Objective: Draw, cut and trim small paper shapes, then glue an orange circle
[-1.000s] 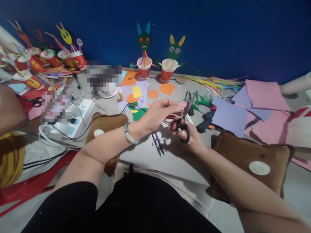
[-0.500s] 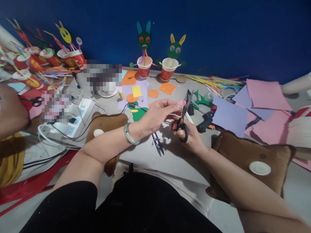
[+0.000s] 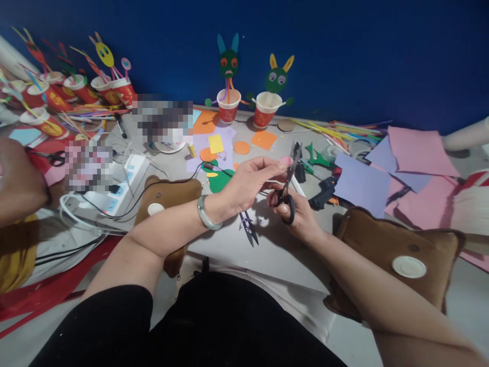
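Left hand (image 3: 250,183) has a small round pink piece (image 3: 284,161) pinched between thumb and fingertips, held up above the table (image 3: 282,257). Right hand (image 3: 301,216) grips the black-handled scissors (image 3: 293,168), fingers and thumb through the loops, blades pointing up and away from the body. Blades look nearly closed, right at the pink piece's edge — can't tell if they're actually cutting into it. Pale green bangle (image 3: 206,212) on the left wrist.

Below the hands: dark pointed snips (image 3: 250,232) on the table, tips toward the body, small pale scraps (image 3: 263,221) just beside them.

Beyond the left hand: green paper (image 3: 218,182), yellow square (image 3: 215,143) on a lilac sheet (image 3: 195,164), orange disc (image 3: 241,148) nearby. To the right: black glue gun (image 3: 323,193), then a purple sheet (image 3: 361,186) and a pink sheet (image 3: 418,150).

Far edge: two red-and-white cups, left cup (image 3: 228,109) and right cup (image 3: 265,114), both upright, each with a green-faced figure rising from it. White power strip (image 3: 128,186) at left — another person's arm (image 3: 23,178) rests past it. Brown cushion (image 3: 367,239) at near right, white disc (image 3: 408,266) on top.
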{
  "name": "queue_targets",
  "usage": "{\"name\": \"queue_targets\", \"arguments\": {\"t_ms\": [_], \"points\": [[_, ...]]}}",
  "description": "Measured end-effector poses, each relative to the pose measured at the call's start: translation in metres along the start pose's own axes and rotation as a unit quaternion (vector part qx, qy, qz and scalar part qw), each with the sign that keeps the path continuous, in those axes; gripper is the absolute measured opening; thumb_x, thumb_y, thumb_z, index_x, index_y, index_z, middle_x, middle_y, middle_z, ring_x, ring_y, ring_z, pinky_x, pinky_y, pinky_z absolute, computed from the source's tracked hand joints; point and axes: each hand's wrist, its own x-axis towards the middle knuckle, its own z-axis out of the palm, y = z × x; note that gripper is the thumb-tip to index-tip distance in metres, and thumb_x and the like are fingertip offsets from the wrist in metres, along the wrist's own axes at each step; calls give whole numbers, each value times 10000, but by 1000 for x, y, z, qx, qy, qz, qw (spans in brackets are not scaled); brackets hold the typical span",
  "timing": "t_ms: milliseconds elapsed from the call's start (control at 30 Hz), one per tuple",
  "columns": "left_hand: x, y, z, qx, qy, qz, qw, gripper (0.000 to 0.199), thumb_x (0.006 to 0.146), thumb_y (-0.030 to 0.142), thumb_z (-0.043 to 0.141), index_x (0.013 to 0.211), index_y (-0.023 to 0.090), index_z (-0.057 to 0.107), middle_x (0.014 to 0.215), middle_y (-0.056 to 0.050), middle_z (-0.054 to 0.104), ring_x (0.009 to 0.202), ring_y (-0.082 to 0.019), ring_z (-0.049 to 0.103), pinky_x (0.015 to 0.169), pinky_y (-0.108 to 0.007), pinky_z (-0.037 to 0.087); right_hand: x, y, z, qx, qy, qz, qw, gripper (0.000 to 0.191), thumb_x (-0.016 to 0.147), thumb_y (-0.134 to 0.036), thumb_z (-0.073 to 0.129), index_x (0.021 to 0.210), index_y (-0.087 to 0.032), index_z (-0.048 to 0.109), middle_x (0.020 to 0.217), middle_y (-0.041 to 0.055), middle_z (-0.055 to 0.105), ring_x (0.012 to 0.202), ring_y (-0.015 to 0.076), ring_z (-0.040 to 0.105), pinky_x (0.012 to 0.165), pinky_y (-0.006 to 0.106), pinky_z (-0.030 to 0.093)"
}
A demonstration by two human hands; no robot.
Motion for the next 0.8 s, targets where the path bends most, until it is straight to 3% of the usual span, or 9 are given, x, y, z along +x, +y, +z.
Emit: {"name": "queue_targets", "arguments": {"t_ms": [167,400,600,800], "points": [[1,-3,0,-27,-2,15,1000,288,963,239,760,740,157,597,760,23,628,687,-48,588,735,-236,542,0,0,0,-3,1,12,1000,670,771,-885,714,736,-229,582,746,20,596,689,183,518,646,347,454],[-1,1,3,-16,19,-5,1000,307,964,219,767,718,166,592,729,21,612,656,-67,587,717,-257,541,0,-1,-1,-9,2,13,1000,662,772,-876,724,738,-229,585,746,21,588,702,188,522,676,352,444],[-5,0,6,1,39,37,999,272,995,165,702,740,160,606,732,25,624,626,-48,610,679,-197,535,-1,0,-2,-8,0,27,1000,690,759,-904,706,737,-226,579,732,20,579,709,190,521,662,343,425],[-7,1,8,-10,49,31,998,294,986,137,701,711,156,597,714,23,632,600,-45,611,673,-182,549,-1,4,-2,-6,6,23,1000,696,745,-915,706,735,-230,580,704,17,564,710,202,534,659,356,422]]}}
